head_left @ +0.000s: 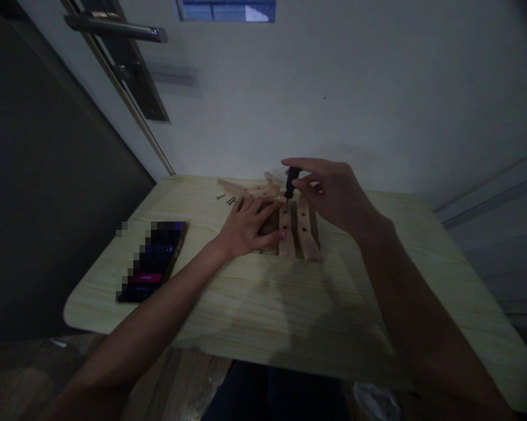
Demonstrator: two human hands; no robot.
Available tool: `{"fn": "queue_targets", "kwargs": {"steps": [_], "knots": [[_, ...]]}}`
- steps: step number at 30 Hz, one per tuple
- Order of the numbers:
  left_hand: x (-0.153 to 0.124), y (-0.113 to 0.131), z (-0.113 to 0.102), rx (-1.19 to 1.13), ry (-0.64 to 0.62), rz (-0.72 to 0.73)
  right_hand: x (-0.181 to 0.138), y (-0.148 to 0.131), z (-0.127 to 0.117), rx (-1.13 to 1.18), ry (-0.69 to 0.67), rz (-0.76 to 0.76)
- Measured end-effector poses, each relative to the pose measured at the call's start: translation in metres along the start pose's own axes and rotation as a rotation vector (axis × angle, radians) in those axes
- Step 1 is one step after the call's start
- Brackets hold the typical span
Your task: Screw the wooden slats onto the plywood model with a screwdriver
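Note:
My right hand grips a black-handled screwdriver, held nearly upright. Its metal shaft meets a hole near the far end of a pale wooden strip. Fingers spread, my left hand lies flat over a brown wooden board and touches the strip's left side. To the right, a second curved wooden strip with two dark holes rests on the same board. More pale wooden pieces lie behind my left hand, with a few loose screws beside them.
A lit phone lies on the left of the light wood-grain table. Directly behind the table stands a white door with a metal handle. A clear plastic bag shows below the table's front edge.

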State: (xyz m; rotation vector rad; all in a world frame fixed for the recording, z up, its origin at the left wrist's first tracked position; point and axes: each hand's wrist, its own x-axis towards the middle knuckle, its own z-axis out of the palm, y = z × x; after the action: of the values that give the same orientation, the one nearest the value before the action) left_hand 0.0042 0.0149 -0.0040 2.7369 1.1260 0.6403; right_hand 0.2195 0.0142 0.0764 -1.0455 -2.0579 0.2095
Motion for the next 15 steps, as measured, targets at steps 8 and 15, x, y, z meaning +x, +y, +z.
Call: {"fn": "queue_targets", "kwargs": {"steps": [8,15], "knots": [[0.000,0.000,-0.001,0.000,-0.016,-0.008,-0.001,-0.006,0.001,-0.131,0.034,0.057],[0.000,0.000,-0.001,-0.006,-0.004,0.000,-0.002,0.000,0.010,-0.124,0.049,0.040]]}}
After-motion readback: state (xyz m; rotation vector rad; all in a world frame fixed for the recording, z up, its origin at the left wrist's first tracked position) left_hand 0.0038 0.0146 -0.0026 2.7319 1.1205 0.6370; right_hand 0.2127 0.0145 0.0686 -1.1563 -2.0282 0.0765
